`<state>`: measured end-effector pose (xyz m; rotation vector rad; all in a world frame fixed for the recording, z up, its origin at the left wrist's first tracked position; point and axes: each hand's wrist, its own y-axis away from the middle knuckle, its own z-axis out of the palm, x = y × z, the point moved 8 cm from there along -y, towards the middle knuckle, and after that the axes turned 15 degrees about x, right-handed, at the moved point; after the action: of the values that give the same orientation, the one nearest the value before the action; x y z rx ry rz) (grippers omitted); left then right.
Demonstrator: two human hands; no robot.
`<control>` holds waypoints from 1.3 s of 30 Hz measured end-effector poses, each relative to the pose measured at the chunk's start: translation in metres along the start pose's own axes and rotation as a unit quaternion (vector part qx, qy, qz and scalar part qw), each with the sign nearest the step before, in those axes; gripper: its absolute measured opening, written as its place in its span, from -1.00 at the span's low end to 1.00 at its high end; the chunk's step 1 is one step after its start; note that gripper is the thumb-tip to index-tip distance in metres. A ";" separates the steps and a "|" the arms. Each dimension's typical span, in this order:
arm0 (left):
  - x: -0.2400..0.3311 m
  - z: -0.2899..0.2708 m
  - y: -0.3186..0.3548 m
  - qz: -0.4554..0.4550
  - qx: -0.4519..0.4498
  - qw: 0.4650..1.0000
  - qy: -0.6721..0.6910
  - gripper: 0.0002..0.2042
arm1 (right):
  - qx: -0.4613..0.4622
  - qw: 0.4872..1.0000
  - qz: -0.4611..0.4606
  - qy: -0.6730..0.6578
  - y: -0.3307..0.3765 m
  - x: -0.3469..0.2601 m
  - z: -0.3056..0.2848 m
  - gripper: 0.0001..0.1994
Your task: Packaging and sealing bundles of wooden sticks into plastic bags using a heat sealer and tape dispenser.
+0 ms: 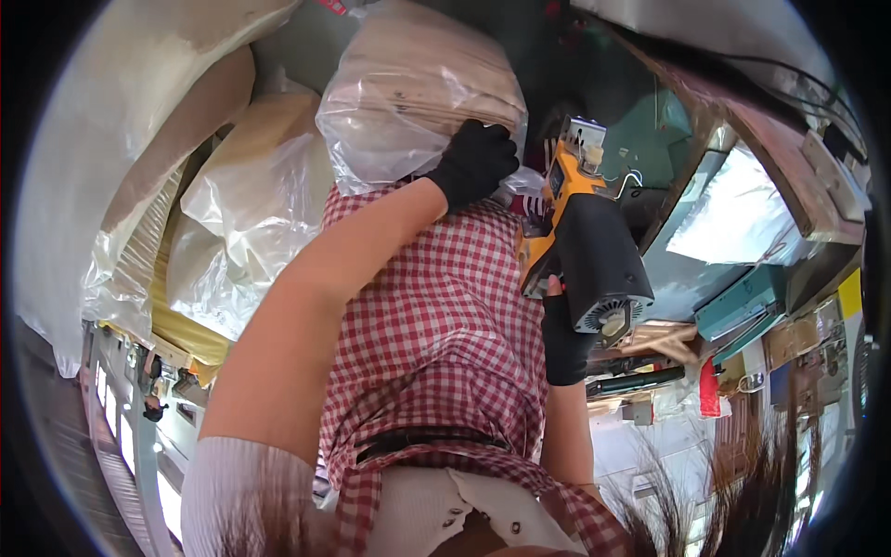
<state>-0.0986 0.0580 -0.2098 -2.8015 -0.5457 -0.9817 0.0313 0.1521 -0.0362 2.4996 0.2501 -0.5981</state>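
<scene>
Sack (418, 93) first — a bulging bag of pale stuff in clear plastic, top centre of the frame, with more wrapped bales (251, 195) stacked to its left. My left hand (475, 162), in a black glove, sits at the sack's lower right corner, fingers (492, 148) curled down and bunched tight on the gathered plastic there. My right hand (561, 339), also gloved black, comes up at centre right and is wrapped around the grip of an orange-and-black handheld sewing machine (589, 241); the tool's body hides most of those fingers, so I can only say they close around the handle. The machine's metal head points up, just beside the bunched plastic and my left hand.

By my reckoning, I am at the closing step — mouth of the sack gathered, stitcher brought alongside. The next move calls for a flat, taut edge fed squarely into the head, with my left fingers kept clear of the needle. My red checked shirt (436, 316) fills the middle of the frame; clutter on a bench (742, 306) lies at right.
</scene>
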 end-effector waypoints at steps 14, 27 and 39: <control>-0.009 -0.004 0.021 -0.163 -0.037 0.982 0.093 -0.71 | -0.037 0.988 -0.152 -0.017 -0.033 0.007 0.028 -0.70; -0.012 -0.059 0.017 -0.107 0.011 0.992 0.067 -0.72 | -0.057 0.991 -0.097 -0.075 -0.033 0.013 0.050 -0.73; -0.093 -0.130 0.076 -0.084 -0.122 0.989 -0.025 -0.74 | -0.029 0.937 -0.327 0.120 -0.010 -0.051 0.081 -0.93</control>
<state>-0.2129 -0.0704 -0.1662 -3.0442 -0.7243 -1.0784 -0.0466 0.1128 -0.0777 2.4025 1.2051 -0.5152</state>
